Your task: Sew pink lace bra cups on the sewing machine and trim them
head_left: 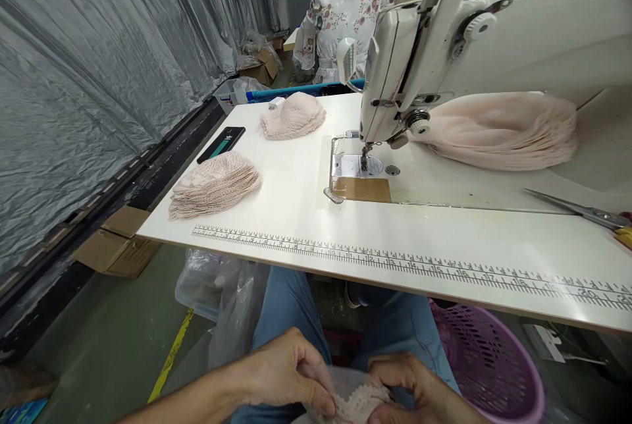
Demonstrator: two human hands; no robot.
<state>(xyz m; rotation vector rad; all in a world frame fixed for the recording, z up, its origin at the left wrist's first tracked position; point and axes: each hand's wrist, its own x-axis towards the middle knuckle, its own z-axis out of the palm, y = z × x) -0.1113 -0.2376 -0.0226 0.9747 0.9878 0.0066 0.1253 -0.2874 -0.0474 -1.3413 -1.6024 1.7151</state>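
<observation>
Low in the view, over my lap, my left hand (286,374) and my right hand (419,388) both pinch a small pale pink lace piece (356,403) between thumbs and fingers. A clear plastic bag (345,378) lies under it. On the white sewing table (444,253) above stand a white sewing machine (444,35), two stacks of pink lace pieces, one near the left edge (214,184) and one further back (293,116), and a larger pile of pink fabric (498,128) behind the needle.
A black phone (221,144) lies at the table's left edge and scissors (587,213) at the right. A pink plastic basket (488,365) stands by my right knee. Cardboard boxes (116,243) sit on the floor. Another person in a floral top (340,16) sits beyond the table.
</observation>
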